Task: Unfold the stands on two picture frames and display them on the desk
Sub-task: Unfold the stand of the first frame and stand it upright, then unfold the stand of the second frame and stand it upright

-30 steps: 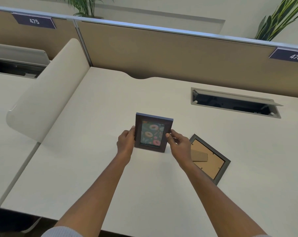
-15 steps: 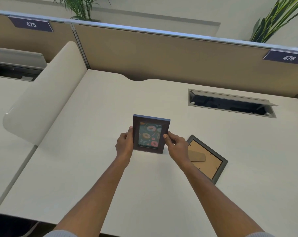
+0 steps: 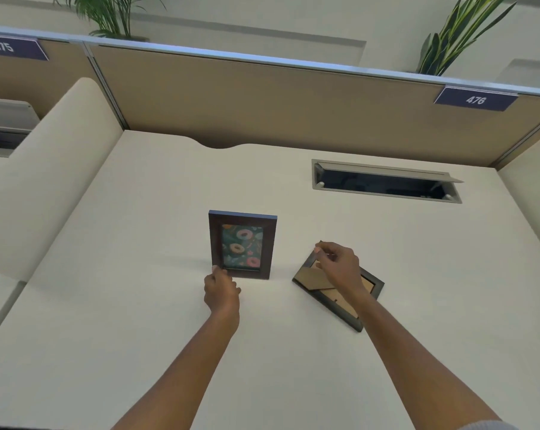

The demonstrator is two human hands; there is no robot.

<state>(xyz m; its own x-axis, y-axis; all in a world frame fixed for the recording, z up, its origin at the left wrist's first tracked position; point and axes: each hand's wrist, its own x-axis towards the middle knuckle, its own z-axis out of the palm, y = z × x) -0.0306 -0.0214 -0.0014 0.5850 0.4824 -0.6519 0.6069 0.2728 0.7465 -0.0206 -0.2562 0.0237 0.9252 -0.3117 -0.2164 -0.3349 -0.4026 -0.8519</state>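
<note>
A dark brown picture frame (image 3: 242, 243) with a donut print stands upright on the cream desk (image 3: 138, 305), facing me. My left hand (image 3: 220, 290) touches its lower left corner with the fingertips. A second, grey frame (image 3: 368, 302) lies face down to the right, its cardboard back and folded stand (image 3: 312, 279) showing. My right hand (image 3: 340, 266) pinches that frame's far corner, which looks slightly raised off the desk; the hand covers the frame's middle.
A cable slot with an open flap (image 3: 386, 183) is set into the desk at the back right. Tan partition panels (image 3: 262, 100) with number tags 475 and 476 close off the back. A rounded cream divider (image 3: 45, 181) rises at the left.
My right hand left the donut frame and moved right onto the face-down grey frame, gripping its far corner. The donut frame now stands on the desk, my left hand lower at its corner.
</note>
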